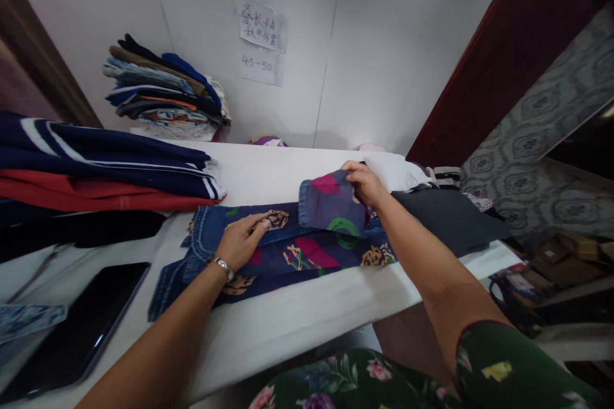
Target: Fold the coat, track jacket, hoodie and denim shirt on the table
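Observation:
A dark blue patterned garment with denim trim (307,262) lies stretched out on the white table, with pink, green and tan shapes across its cloth. My left hand (244,238) rests on its left part, fingers extended over the fabric, beside the denim edge. At the garment's right part, my right hand (365,183) pinches a lifted, denim-edged end of it, which is folded back to the left. The rest of that side is partly hidden behind my right forearm.
Navy and red clothes (96,160) lie at the left, with a folded clothes stack (163,89) behind. A dark tablet-like device (86,326) is at front left. Dark grey cloth (446,217) and white cloth (396,169) lie right. Handwritten notes (262,45) hang on the wall.

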Demonstrator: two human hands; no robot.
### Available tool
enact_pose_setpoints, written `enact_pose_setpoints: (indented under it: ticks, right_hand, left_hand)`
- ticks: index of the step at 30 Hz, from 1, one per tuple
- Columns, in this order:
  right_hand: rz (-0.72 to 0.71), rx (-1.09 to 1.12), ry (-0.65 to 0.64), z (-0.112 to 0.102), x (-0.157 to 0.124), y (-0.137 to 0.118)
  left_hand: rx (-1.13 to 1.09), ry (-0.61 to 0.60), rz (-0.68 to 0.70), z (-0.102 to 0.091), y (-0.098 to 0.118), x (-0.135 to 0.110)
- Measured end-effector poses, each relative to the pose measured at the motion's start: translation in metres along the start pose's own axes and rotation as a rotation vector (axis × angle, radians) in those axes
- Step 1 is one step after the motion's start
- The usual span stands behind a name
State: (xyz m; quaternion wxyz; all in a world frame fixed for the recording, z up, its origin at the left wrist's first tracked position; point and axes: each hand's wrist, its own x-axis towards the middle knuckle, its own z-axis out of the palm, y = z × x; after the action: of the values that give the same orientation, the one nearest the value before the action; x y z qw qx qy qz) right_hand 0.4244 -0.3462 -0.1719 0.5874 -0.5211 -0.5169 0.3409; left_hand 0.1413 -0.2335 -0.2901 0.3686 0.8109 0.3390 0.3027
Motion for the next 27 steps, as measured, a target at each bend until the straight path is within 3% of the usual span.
enact_pose_setpoints:
  ticks: [3, 5, 8, 10, 13, 17, 21, 24, 27]
  right_hand:
    - [0.06, -0.017, -0.183, 0.036, 0.015, 0.026]
    - [0.063, -0.103, -0.271, 0.056, 0.017, 0.043]
    - [0.056, -0.322, -0.342, 0.071, 0.012, 0.061]
    - [0.003, -0.457, -0.346, 0.065, 0.007, 0.067]
    - [-0.053, -0.606, -0.299, 0.03, 0.001, 0.071]
    - [0.103, -0.838, -0.097, -0.045, -0.01, 0.077]
    - [0.18, -0.88, 0.114, -0.112, -0.03, 0.092]
    - [0.2, -0.835, 0.175, -0.142, -0.047, 0.107]
    - [0.211, -0.774, 0.203, -0.157, -0.058, 0.119]
  left_hand:
    - [-0.563, -0.172, -0.133, 0.018, 0.016, -0.01]
    - [-0.808, -0.296, -0.245, 0.026, 0.021, -0.014]
    - [-0.889, -0.332, -0.359, 0.032, 0.02, -0.017]
    - [-0.879, -0.297, -0.39, 0.032, 0.018, -0.017]
    - [-0.886, -0.265, -0.39, 0.032, 0.019, -0.018]
    - [-0.969, -0.23, -0.378, 0.024, 0.031, -0.02]
    - [-1.005, -0.114, -0.343, 0.006, 0.039, -0.016]
    - [-0.914, 0.044, -0.311, -0.01, 0.035, -0.01]
    - [-0.741, 0.211, -0.29, -0.02, 0.023, -0.004]
